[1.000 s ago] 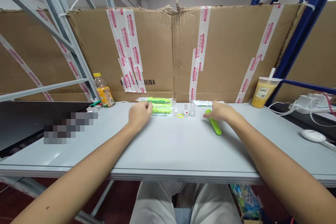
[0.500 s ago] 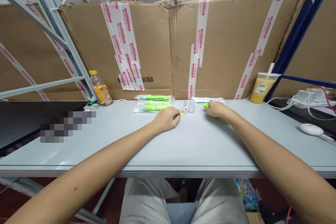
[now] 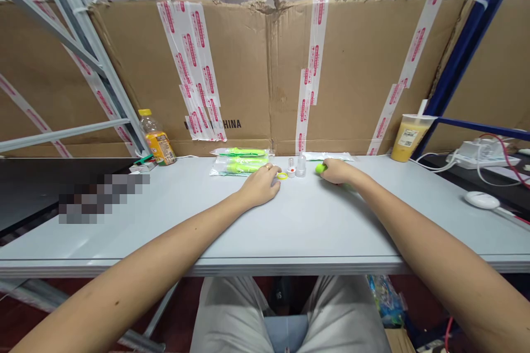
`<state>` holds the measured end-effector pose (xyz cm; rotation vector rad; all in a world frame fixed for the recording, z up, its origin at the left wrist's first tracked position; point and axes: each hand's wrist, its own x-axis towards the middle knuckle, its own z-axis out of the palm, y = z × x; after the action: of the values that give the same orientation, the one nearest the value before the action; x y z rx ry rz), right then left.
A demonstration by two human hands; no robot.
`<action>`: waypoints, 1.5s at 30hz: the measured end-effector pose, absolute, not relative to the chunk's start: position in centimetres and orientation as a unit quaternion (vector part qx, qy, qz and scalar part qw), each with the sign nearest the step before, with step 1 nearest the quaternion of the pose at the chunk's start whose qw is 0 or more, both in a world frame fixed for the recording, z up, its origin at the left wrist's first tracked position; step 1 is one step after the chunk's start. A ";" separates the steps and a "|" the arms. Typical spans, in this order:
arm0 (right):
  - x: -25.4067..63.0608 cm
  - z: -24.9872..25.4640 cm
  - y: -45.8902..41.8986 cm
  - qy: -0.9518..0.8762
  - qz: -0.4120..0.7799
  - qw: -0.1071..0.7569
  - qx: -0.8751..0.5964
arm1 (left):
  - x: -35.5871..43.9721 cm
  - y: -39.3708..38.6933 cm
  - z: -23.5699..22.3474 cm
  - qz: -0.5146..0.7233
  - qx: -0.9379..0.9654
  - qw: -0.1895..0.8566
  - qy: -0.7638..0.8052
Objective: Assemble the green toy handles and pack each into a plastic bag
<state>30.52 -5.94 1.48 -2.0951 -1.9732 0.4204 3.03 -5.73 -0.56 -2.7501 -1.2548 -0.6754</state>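
Note:
My left hand (image 3: 261, 185) rests low on the table with thumb and fingers apart, just beside a small yellow ring (image 3: 282, 176). It does not appear to hold anything. My right hand (image 3: 337, 171) is closed around a bright green, round-ended handle-like piece (image 3: 320, 168); one end pokes out past the fingers, and most of it is hidden by the hand. Between the hands stand a small clear cylinder with a white base and red dot (image 3: 291, 168) and a clear plastic cap-like piece (image 3: 301, 166). Behind my left hand lie several green items in clear wrappers (image 3: 238, 165).
A white wrapped strip (image 3: 327, 156) lies behind my right hand, against the cardboard wall (image 3: 232, 66). An orange drink bottle (image 3: 159, 143) stands at left. At right are a yellow drink cup (image 3: 408, 138), a white spoon-shaped object (image 3: 482, 200) and a power strip with cables (image 3: 482, 157).
My left hand has moved right from the wrapped items to the yellow ring. My right hand has closed around the green piece, which lay mostly exposed under it before.

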 end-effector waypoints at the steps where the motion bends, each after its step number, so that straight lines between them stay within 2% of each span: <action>1: 30.5 1.4 -5.9 -0.675 0.142 0.116 -0.715 | 3.1 -5.6 -0.6 -0.213 -0.890 0.023 -0.402; 6: 30.4 1.8 -6.3 -0.682 0.153 0.113 -0.706 | 3.2 -4.9 -0.7 -0.213 -0.905 -0.027 -0.366; 10: 30.5 3.0 -7.7 -0.717 0.268 0.073 -0.639 | 3.1 -4.5 -0.9 -0.239 -0.893 -0.074 -0.374; 12: 30.3 3.5 -8.6 -0.732 0.333 0.080 -0.590 | 3.0 -4.4 -0.9 -0.243 -0.893 -0.080 -0.371; 17: 27.7 3.6 -10.1 -0.771 0.386 0.103 -0.496 | 2.9 -4.7 -0.5 -0.287 -0.899 -0.078 -0.321; 22: 25.0 2.8 -10.6 -0.807 0.341 0.206 -0.436 | 3.5 -5.9 0.4 -0.375 -0.855 -0.168 -0.316; 26: 24.3 2.4 -10.7 -0.824 0.343 0.229 -0.389 | 3.6 -6.3 0.2 -0.348 -0.798 -0.375 -0.318; 28: 24.2 2.3 -10.7 -0.824 0.349 0.227 -0.385 | 3.5 -6.2 0.0 -0.341 -0.768 -0.443 -0.313; 45: 24.0 2.1 -10.4 -0.823 0.313 0.251 -0.402 | 3.5 -6.2 0.2 -0.381 -0.690 -0.551 -0.274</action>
<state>23.96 -10.40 2.09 -1.0949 -2.2399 0.8523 3.51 -6.22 0.18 -3.5632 -1.4171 -1.9650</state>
